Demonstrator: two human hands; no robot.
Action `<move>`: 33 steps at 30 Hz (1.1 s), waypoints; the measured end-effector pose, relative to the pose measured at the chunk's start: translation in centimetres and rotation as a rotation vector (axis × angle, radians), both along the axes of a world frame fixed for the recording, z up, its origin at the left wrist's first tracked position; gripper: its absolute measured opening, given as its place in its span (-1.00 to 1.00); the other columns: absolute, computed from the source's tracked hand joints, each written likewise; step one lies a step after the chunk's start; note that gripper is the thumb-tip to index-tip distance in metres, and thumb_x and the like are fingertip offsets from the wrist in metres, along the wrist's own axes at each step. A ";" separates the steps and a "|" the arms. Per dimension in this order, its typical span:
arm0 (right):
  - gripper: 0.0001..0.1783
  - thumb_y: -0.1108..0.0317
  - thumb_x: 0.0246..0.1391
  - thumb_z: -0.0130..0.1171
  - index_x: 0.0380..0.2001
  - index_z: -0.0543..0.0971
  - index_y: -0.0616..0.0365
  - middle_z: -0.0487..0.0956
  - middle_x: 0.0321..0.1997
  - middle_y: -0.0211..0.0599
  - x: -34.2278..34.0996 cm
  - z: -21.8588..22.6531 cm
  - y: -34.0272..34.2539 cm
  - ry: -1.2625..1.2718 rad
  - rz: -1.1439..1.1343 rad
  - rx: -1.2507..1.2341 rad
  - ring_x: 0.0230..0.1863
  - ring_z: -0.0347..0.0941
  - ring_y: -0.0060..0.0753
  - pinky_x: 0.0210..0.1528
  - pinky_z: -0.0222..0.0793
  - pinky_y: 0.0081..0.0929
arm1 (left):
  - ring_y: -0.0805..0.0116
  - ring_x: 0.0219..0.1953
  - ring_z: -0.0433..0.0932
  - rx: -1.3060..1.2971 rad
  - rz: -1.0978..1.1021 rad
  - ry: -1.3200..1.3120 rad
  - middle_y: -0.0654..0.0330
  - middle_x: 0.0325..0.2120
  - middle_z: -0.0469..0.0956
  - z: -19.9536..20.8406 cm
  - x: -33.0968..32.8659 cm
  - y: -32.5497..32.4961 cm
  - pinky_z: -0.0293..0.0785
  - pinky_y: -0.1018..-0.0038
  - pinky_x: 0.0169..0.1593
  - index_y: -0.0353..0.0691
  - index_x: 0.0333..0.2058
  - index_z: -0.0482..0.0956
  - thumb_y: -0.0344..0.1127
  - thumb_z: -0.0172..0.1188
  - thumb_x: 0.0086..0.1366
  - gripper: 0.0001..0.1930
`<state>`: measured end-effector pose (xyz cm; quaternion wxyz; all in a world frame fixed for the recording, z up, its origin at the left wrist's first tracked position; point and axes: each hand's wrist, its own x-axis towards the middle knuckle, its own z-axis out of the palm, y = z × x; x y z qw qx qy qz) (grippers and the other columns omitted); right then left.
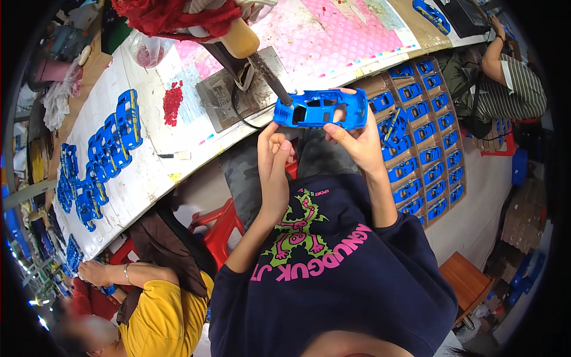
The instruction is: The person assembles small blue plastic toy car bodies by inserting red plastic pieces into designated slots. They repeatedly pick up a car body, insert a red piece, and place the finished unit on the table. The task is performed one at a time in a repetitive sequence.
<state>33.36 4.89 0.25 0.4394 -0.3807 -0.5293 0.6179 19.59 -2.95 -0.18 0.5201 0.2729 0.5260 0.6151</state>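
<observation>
A blue plastic toy car body shell [321, 113] is held over the table's near edge, its hollow window openings showing. My right hand [357, 140] grips its right end, with the thumb on the near side and fingers behind. At the left end, my left hand [275, 152] has a fingertip against the shell's near corner, its other fingers curled in below. A dark metal rod [270, 77] slants down from above, its tip at the shell's left end. Above the rod are a yellowish cylinder [240, 39] and bunched red cloth [178, 18].
More blue car shells [128, 119] stand in rows on the white table at left. Small red pieces [173, 104] lie near a metal base plate [223, 98]. At right, a cardboard tray [423, 156] holds several shells. A yellow-sleeved person [157, 312] and a striped-shirted person [523, 89] sit nearby.
</observation>
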 end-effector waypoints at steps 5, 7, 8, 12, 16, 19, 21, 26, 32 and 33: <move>-0.32 0.41 -0.33 0.34 -0.07 0.28 0.25 0.40 -0.22 -0.32 0.2 1.0 0.8 -0.144 -0.053 0.229 -0.24 0.31 -0.57 -0.12 0.24 -0.59 | 0.54 -0.42 0.19 0.082 -0.003 -0.197 0.31 -0.47 0.18 0.3 -0.1 1.3 0.11 0.65 -0.33 -0.44 0.04 0.12 -0.32 -0.12 0.13 -0.50; -0.32 0.41 -0.36 0.34 -0.08 0.29 0.26 0.40 -0.16 -0.27 0.0 1.9 0.9 -0.186 -0.039 0.268 -0.18 0.34 -0.51 -0.09 0.25 -0.55 | 0.54 -0.43 0.18 0.105 0.000 -0.239 0.32 -0.48 0.17 0.2 -0.2 1.5 0.09 0.65 -0.33 -0.45 0.04 0.12 -0.30 -0.09 0.09 -0.47; -0.32 0.41 -0.37 0.34 -0.09 0.29 0.26 0.41 -0.16 -0.25 -0.1 2.2 1.0 -0.185 -0.027 0.315 -0.15 0.35 -0.47 -0.09 0.26 -0.53 | 0.54 -0.44 0.17 0.108 0.005 -0.254 0.32 -0.49 0.16 0.2 -0.3 1.6 0.09 0.65 -0.33 -0.46 0.04 0.12 -0.29 -0.08 0.07 -0.45; -0.33 0.41 -0.40 0.34 -0.11 0.31 0.26 0.43 -0.15 -0.18 -0.2 3.3 1.4 -0.230 0.006 0.480 -0.12 0.39 -0.34 -0.09 0.30 -0.46 | 0.54 -0.44 0.16 0.098 0.021 -0.249 0.31 -0.50 0.14 0.7 -0.1 1.9 0.08 0.65 -0.31 -0.49 0.04 0.11 -0.27 -0.06 -0.01 -0.38; -0.33 0.40 -0.42 0.34 -0.12 0.31 0.26 0.44 -0.16 -0.15 -0.1 3.9 1.4 -0.269 0.023 0.538 -0.14 0.41 -0.27 -0.11 0.31 -0.45 | 0.53 -0.43 0.17 0.103 0.003 -0.252 0.30 -0.49 0.14 1.1 0.0 2.0 0.09 0.65 -0.30 -0.50 0.04 0.09 -0.28 -0.05 -0.04 -0.35; -0.33 0.39 -0.42 0.34 -0.12 0.32 0.26 0.44 -0.15 -0.15 0.0 4.5 1.3 -0.315 0.043 0.565 -0.15 0.42 -0.24 -0.12 0.31 -0.45 | 0.52 -0.43 0.17 0.111 0.000 -0.259 0.29 -0.49 0.15 1.2 0.1 1.9 0.10 0.65 -0.30 -0.50 0.04 0.09 -0.28 -0.05 -0.06 -0.34; -0.33 0.39 -0.42 0.34 -0.12 0.32 0.26 0.45 -0.15 -0.14 0.0 4.7 1.3 -0.305 0.048 0.570 -0.15 0.42 -0.23 -0.12 0.31 -0.46 | 0.52 -0.42 0.18 0.110 -0.006 -0.257 0.29 -0.48 0.15 1.4 0.1 1.9 0.10 0.65 -0.29 -0.50 0.04 0.08 -0.28 -0.06 -0.07 -0.34; -0.33 0.44 -0.44 0.34 -0.13 0.34 0.28 0.44 -0.11 -0.17 0.0 4.5 1.4 -0.303 0.035 0.616 -0.23 0.40 -0.47 -0.27 0.30 -0.63 | 0.52 -0.42 0.18 0.122 -0.018 -0.271 0.28 -0.48 0.15 1.3 0.1 1.8 0.10 0.64 -0.28 -0.51 0.05 0.08 -0.27 -0.05 -0.07 -0.33; -0.34 0.38 -0.42 0.34 -0.14 0.33 0.26 0.45 -0.15 -0.15 0.0 4.6 1.6 -0.328 0.035 0.678 -0.15 0.42 -0.22 -0.12 0.31 -0.46 | 0.52 -0.41 0.17 0.119 -0.024 -0.269 0.29 -0.48 0.15 1.4 0.1 1.9 0.10 0.64 -0.26 -0.51 0.05 0.07 -0.25 -0.04 -0.07 -0.32; -0.34 0.38 -0.42 0.34 -0.14 0.33 0.26 0.45 -0.15 -0.15 0.0 4.6 1.6 -0.329 0.036 0.680 -0.15 0.42 -0.22 -0.12 0.31 -0.46 | 0.53 -0.41 0.17 0.119 -0.021 -0.270 0.29 -0.48 0.15 1.4 0.2 1.9 0.10 0.64 -0.26 -0.51 0.05 0.07 -0.25 -0.04 -0.07 -0.32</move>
